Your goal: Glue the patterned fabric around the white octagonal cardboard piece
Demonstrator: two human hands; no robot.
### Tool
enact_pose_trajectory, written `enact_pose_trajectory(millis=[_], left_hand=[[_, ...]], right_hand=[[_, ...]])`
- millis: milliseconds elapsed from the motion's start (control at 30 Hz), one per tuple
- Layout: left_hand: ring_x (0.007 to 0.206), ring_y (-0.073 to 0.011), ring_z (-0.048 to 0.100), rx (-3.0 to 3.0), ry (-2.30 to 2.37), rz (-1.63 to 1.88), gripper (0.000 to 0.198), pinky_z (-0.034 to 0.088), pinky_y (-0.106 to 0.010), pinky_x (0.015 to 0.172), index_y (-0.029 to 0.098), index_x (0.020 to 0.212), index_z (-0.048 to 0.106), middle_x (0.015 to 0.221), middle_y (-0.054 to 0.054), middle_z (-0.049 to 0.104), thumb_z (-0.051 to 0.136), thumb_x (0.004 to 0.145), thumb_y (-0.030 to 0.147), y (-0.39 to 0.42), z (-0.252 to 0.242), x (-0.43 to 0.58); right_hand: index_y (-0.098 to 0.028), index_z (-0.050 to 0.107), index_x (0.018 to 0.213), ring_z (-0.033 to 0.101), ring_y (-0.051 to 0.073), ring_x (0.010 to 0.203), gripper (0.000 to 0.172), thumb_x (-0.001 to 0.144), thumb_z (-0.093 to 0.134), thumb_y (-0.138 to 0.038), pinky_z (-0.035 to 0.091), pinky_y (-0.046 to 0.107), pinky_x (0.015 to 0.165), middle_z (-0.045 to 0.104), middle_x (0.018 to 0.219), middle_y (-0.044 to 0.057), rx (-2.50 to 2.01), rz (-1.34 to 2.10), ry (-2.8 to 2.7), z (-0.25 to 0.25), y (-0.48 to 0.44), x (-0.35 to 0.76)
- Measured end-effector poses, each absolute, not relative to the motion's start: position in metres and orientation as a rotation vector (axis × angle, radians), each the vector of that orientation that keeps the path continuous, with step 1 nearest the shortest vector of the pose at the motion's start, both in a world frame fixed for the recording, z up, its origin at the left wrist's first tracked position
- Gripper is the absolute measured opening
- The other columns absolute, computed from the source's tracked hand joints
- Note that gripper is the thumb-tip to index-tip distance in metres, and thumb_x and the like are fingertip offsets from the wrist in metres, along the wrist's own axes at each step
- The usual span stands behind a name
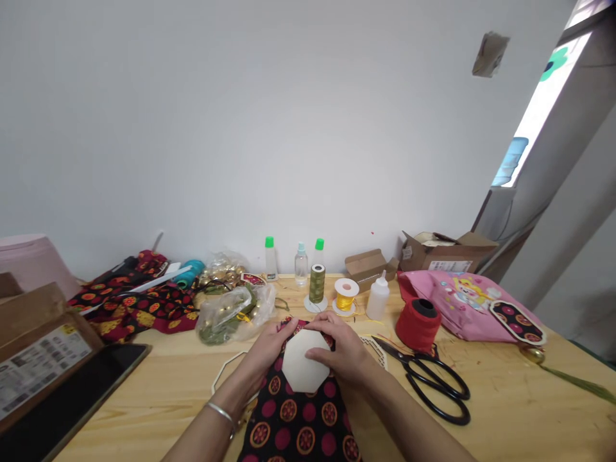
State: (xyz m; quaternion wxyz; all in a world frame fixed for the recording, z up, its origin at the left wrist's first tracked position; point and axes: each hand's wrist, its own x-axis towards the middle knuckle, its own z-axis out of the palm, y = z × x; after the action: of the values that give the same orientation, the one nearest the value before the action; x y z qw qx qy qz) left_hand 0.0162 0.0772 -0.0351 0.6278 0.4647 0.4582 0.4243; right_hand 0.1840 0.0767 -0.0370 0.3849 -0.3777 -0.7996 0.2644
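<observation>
A white hexagonal piece (302, 369) lies on a strip of black fabric with red and gold circles (298, 423) on the wooden table (158, 398). My left hand (269, 350) pinches the fabric's far edge at the hexagon's upper left. My right hand (344, 353) rests over the hexagon's right side, thumb pressing on it, fingers curled on the fabric edge. A silver bangle (221, 414) circles my left wrist.
Black scissors (436, 378) and a red thread cone (418, 324) lie right of my hands. Behind stand an olive spool (316, 283), a yellow cord reel (346, 296), glue bottles (378, 296). A plastic bag (235, 311), more fabric (139, 301), a pink bag (462, 301), cardboard boxes (33, 350) surround.
</observation>
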Motion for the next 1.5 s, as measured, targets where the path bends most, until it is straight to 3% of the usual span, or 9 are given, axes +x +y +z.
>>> enact_pose_trajectory(millis=[167, 300, 400, 500, 700, 1033, 1200, 1300, 1500], left_hand=[[0.054, -0.0150, 0.057, 1.054, 1.022, 0.960, 0.035, 0.042, -0.024, 0.052, 0.012, 0.074, 0.064, 0.063, -0.004, 0.067, 0.059, 0.069, 0.047, 0.079, -0.036, 0.015], [0.056, -0.0157, 0.059, 1.019, 1.042, 1.005, 0.034, 0.044, -0.025, 0.055, 0.013, 0.069, 0.062, 0.065, -0.005, 0.068, 0.059, 0.069, 0.047, 0.081, -0.035, 0.013], [0.059, -0.0166, 0.060, 0.981, 1.039, 1.020, 0.032, 0.045, -0.026, 0.059, 0.014, 0.069, 0.061, 0.066, -0.005, 0.068, 0.059, 0.070, 0.047, 0.080, -0.032, 0.013], [0.062, -0.0185, 0.062, 0.951, 0.988, 0.981, 0.032, 0.047, -0.030, 0.063, 0.015, 0.076, 0.062, 0.070, -0.005, 0.069, 0.058, 0.070, 0.046, 0.077, -0.030, 0.015], [0.054, -0.0137, 0.057, 1.009, 0.913, 0.870, 0.035, 0.043, -0.022, 0.050, 0.013, 0.081, 0.066, 0.064, -0.004, 0.067, 0.055, 0.073, 0.046, 0.069, -0.025, 0.018], [0.063, -0.0183, 0.060, 1.024, 0.867, 0.866, 0.038, 0.045, -0.029, 0.063, 0.013, 0.091, 0.065, 0.072, -0.007, 0.069, 0.052, 0.076, 0.044, 0.069, -0.027, 0.016], [0.075, -0.0204, 0.059, 1.207, 0.845, 0.865, 0.036, 0.044, -0.028, 0.067, 0.013, 0.096, 0.064, 0.080, -0.007, 0.068, 0.067, 0.066, 0.034, 0.066, -0.020, 0.017], [0.076, -0.0201, 0.058, 1.242, 0.878, 0.886, 0.034, 0.043, -0.026, 0.067, 0.014, 0.090, 0.065, 0.081, -0.005, 0.068, 0.070, 0.062, 0.033, 0.067, -0.019, 0.017], [0.058, -0.0155, 0.056, 1.123, 0.993, 0.885, 0.035, 0.040, -0.023, 0.053, 0.014, 0.077, 0.066, 0.064, -0.003, 0.065, 0.060, 0.069, 0.047, 0.069, -0.025, 0.018]], right_hand=[[-0.022, 0.068, 0.077, 0.050, 0.018, 0.091, 0.026, 0.053, 0.077, -0.021, 0.039, 0.031, 0.080, 0.052, 0.093, 0.003, -0.868, 0.745, -1.897, -0.030, 0.076, 0.185], [-0.020, 0.066, 0.059, 0.051, 0.017, 0.092, 0.014, 0.053, 0.078, -0.025, 0.035, 0.033, 0.086, 0.055, 0.091, 0.002, -0.637, 1.078, -1.706, -0.017, 0.074, 0.197], [-0.019, 0.063, 0.055, 0.054, 0.013, 0.069, 0.021, 0.048, 0.080, -0.029, 0.041, 0.028, 0.067, 0.057, 0.069, -0.001, -0.519, 1.362, -1.467, -0.011, 0.072, 0.207], [-0.018, 0.062, 0.059, 0.049, 0.010, 0.052, 0.030, 0.044, 0.080, -0.035, 0.037, 0.022, 0.050, 0.056, 0.056, -0.003, -0.656, 1.494, -1.263, -0.013, 0.071, 0.205], [-0.015, 0.059, 0.063, 0.046, 0.008, 0.050, 0.031, 0.045, 0.078, -0.033, 0.035, 0.020, 0.049, 0.056, 0.057, -0.003, -0.980, 1.384, -1.344, -0.025, 0.072, 0.184], [-0.016, 0.051, 0.061, 0.035, 0.006, 0.045, 0.028, 0.055, 0.070, -0.036, 0.026, 0.019, 0.044, 0.044, 0.050, -0.007, -1.081, 1.257, -1.411, -0.032, 0.075, 0.183], [-0.016, 0.050, 0.060, 0.033, 0.005, 0.045, 0.031, 0.055, 0.070, -0.039, 0.024, 0.019, 0.043, 0.042, 0.048, -0.007, -1.086, 1.222, -1.463, -0.032, 0.074, 0.181], [-0.016, 0.051, 0.060, 0.032, 0.006, 0.045, 0.031, 0.055, 0.070, -0.040, 0.023, 0.019, 0.043, 0.041, 0.048, -0.007, -1.075, 1.224, -1.489, -0.030, 0.073, 0.181], [-0.017, 0.054, 0.061, 0.035, 0.007, 0.045, 0.031, 0.053, 0.071, -0.041, 0.026, 0.020, 0.044, 0.045, 0.049, -0.006, -1.056, 1.256, -1.475, -0.028, 0.072, 0.181]])
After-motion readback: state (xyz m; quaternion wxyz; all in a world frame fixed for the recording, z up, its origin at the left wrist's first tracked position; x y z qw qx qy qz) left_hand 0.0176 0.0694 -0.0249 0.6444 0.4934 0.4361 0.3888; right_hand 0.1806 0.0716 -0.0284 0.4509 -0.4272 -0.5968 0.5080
